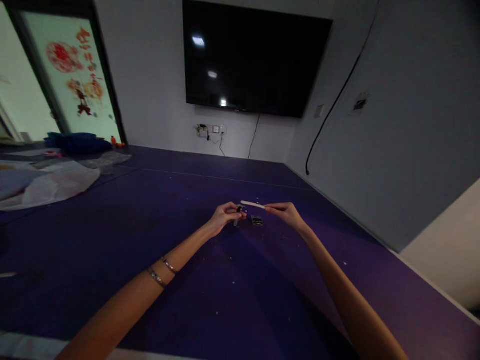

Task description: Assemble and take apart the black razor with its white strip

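My left hand [224, 217] is closed on a small black-and-silver object [239, 210], too small to name, with a pale grey flat part hanging below the fingers. My right hand [288, 214] pinches one end of a thin, flat, pale stick [253, 204]. The stick's far end reaches left to the top of the small object; whether they touch I cannot tell. Just below the stick, a small clear pack with dark contents [257, 220] lies on the purple surface [180, 280].
White crumbs are scattered over the surface, one white bit [345, 263] at the right. Crumpled clear plastic sheeting [63, 184] and a dark blue cloth heap [80, 143] lie at the left. A television [255, 60] hangs on the back wall; a black cable [333, 107] runs down the right wall.
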Demonstrator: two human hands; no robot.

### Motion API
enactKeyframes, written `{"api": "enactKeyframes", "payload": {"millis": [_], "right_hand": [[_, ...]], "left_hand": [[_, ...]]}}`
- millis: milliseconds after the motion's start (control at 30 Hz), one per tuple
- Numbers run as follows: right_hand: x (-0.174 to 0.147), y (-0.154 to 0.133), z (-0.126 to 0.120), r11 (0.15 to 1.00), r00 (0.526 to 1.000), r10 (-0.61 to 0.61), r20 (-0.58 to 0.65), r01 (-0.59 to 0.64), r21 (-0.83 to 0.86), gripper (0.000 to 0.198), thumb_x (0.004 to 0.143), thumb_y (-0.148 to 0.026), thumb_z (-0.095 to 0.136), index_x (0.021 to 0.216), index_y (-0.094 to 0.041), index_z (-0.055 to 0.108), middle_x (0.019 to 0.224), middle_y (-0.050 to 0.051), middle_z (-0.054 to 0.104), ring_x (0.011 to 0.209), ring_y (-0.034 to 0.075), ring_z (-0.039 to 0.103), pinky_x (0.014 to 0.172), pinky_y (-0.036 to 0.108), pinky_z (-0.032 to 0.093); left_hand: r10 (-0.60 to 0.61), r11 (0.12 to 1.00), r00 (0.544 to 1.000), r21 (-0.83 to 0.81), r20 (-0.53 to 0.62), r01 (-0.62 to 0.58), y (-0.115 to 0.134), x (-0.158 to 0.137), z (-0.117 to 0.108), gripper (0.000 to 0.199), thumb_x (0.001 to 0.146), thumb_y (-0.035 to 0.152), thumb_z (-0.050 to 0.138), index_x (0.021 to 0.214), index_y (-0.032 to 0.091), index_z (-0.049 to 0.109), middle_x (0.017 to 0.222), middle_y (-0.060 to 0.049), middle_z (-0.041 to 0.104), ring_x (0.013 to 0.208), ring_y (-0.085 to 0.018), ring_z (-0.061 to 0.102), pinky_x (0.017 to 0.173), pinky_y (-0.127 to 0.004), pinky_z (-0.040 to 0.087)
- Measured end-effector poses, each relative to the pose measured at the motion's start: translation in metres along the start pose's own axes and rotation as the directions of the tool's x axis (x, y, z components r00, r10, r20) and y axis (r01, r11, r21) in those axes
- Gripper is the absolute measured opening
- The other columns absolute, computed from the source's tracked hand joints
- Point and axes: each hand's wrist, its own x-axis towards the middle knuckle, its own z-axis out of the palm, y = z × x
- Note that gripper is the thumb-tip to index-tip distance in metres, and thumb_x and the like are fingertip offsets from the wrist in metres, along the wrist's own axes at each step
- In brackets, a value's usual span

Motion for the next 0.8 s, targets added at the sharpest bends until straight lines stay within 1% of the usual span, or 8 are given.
{"api": "enactKeyframes", "payload": {"millis": [100, 267, 433, 533, 700, 800], "right_hand": [[0.0, 0.001, 0.0, 1.0, 1.0, -0.005, 0.001, 0.005, -0.011, 0.028, 0.067, -0.039, 0.065, 0.086, -0.02, 0.072, 0.09, 0.005, 0.071, 0.087, 0.024, 0.065, 0.079, 0.035, 0.049], [0.001, -0.002, 0.001, 0.999, 0.998, -0.045, 0.052, 0.047, -0.025, 0.027, 0.069, -0.039, 0.065, 0.086, -0.021, 0.072, 0.09, 0.005, 0.071, 0.087, 0.023, 0.065, 0.081, 0.035, 0.048], [0.001, -0.005, -0.001, 0.997, 0.999, -0.044, 0.014, 0.045, -0.064, 0.026, 0.069, -0.039, 0.064, 0.086, -0.021, 0.072, 0.089, 0.005, 0.071, 0.086, 0.024, 0.065, 0.079, 0.035, 0.049], [0.0, -0.01, -0.004, 0.994, 0.998, -0.067, 0.009, 0.068, -0.089, 0.025, 0.07, -0.039, 0.063, 0.085, -0.022, 0.073, 0.088, 0.004, 0.071, 0.085, 0.024, 0.065, 0.079, 0.036, 0.049], [-0.003, -0.022, -0.003, 0.983, 0.988, -0.137, 0.071, 0.145, -0.113, 0.024, 0.071, -0.038, 0.063, 0.087, -0.023, 0.072, 0.09, 0.004, 0.071, 0.086, 0.022, 0.064, 0.079, 0.034, 0.048], [-0.003, -0.022, -0.003, 0.982, 0.989, -0.133, 0.065, 0.14, -0.126, 0.024, 0.072, -0.038, 0.062, 0.088, -0.023, 0.072, 0.091, 0.005, 0.071, 0.086, 0.022, 0.064, 0.078, 0.034, 0.048]], "left_hand": [[-0.003, 1.0, 1.0, 0.007, 0.0, 0.003, -0.001, 0.0, -0.001, 0.024, 0.062, 0.016, 0.073, 0.077, 0.013, 0.054, 0.082, -0.009, 0.07, 0.077, -0.02, 0.066, 0.078, -0.035, 0.046], [-0.003, 1.0, 1.0, 0.022, -0.013, 0.003, -0.003, 0.001, -0.003, 0.026, 0.061, 0.017, 0.074, 0.078, 0.013, 0.055, 0.082, -0.009, 0.07, 0.076, -0.019, 0.066, 0.076, -0.034, 0.047], [-0.005, 0.999, 1.0, 0.048, -0.021, 0.006, -0.004, 0.001, -0.005, 0.028, 0.06, 0.017, 0.075, 0.079, 0.012, 0.055, 0.08, -0.009, 0.07, 0.076, -0.02, 0.066, 0.073, -0.032, 0.047], [-0.008, 0.998, 1.0, 0.064, -0.021, 0.009, -0.005, 0.001, -0.006, 0.027, 0.06, 0.018, 0.075, 0.078, 0.013, 0.055, 0.081, -0.009, 0.07, 0.076, -0.019, 0.066, 0.071, -0.031, 0.047], [-0.007, 0.998, 1.0, 0.066, -0.009, 0.007, -0.006, 0.001, -0.005, 0.025, 0.06, 0.019, 0.074, 0.075, 0.013, 0.056, 0.082, -0.009, 0.07, 0.076, -0.019, 0.066, 0.071, -0.031, 0.047], [-0.013, 0.998, 1.0, 0.054, -0.004, 0.013, -0.007, 0.001, -0.005, 0.025, 0.06, 0.019, 0.074, 0.076, 0.013, 0.055, 0.082, -0.009, 0.07, 0.076, -0.019, 0.066, 0.071, -0.032, 0.047]]}}
